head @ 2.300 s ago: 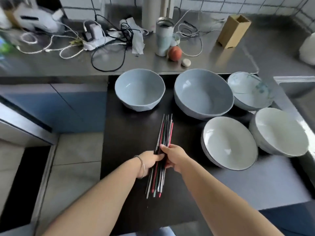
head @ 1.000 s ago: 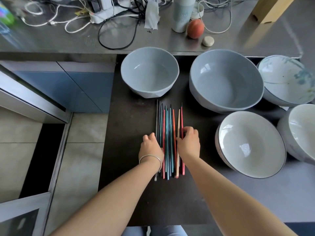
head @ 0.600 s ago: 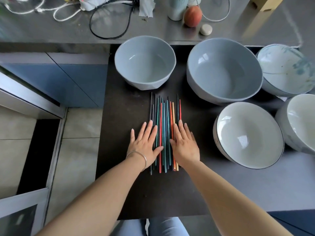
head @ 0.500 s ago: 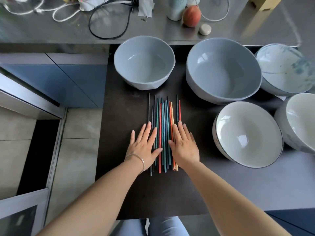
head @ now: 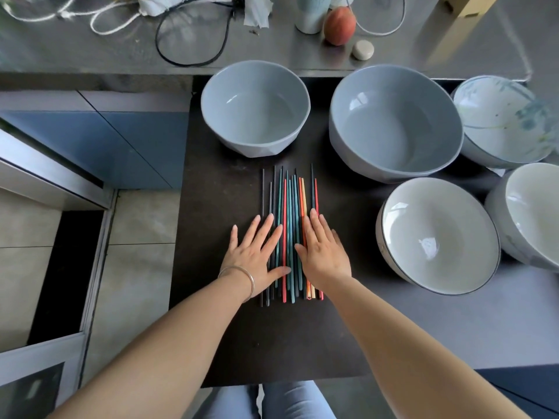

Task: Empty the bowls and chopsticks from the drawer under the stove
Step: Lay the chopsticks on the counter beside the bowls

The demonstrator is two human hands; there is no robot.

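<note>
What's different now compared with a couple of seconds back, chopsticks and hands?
The chopsticks, earlier gripped upright as a bundle in both hands, have been let go and spread into a flat row on the dark surface. The left hand and right hand went from pinching the bundle to lying open and flat on the row. The five bowls stayed where they were.

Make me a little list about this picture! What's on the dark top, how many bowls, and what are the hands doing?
surface: dark stovetop
bowls: five, all upright and empty
blue-grey bowls: small one, big one
pale bowls: three on the right, nearest one
chopsticks: many colours, lying flat side by side
left hand: open, flat on the chopsticks, bracelet on wrist
right hand: open, flat on the chopsticks
behind: fruit, cables
</note>
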